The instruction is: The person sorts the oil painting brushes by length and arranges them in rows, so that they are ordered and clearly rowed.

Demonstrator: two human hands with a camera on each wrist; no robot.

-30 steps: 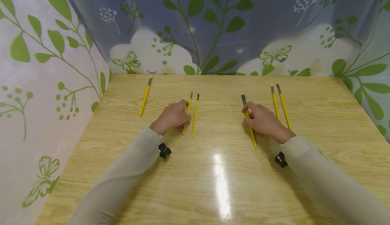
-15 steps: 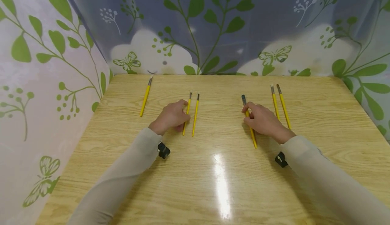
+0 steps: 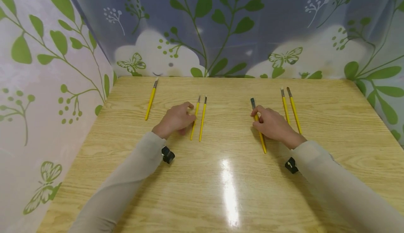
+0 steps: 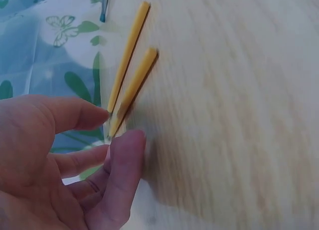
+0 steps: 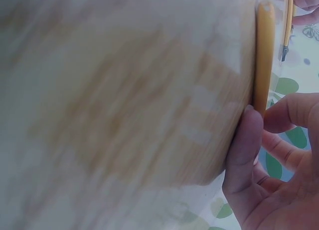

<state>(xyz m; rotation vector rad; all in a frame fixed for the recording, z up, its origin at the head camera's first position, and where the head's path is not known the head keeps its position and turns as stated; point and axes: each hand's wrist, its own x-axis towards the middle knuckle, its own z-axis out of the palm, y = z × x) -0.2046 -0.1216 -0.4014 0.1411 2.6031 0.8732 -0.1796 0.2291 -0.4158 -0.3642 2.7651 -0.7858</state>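
Right fingers (image 5: pixel 243 150) pinch teal-tipped brush (image 3: pixel 262 141); hand (image 3: pixel 274 125) part-hides white-tipped brush (image 3: pixel 285 107).

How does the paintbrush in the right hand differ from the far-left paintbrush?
The held paintbrush has a dark tip; the far-left paintbrush has a pale one. The right hand pinches the held paintbrush, while the far-left paintbrush lies untouched. In the head view, the held paintbrush's tip leans left; the far-left paintbrush's leans right. Both have yellow handles.

yellow brush handles (image 3: pixel 151 103), tan wood-grained tabletop (image 3: pixel 268 198), green leaves (image 3: pixel 203 5) on blue-and-white backdrop (image 3: pixel 277 15)
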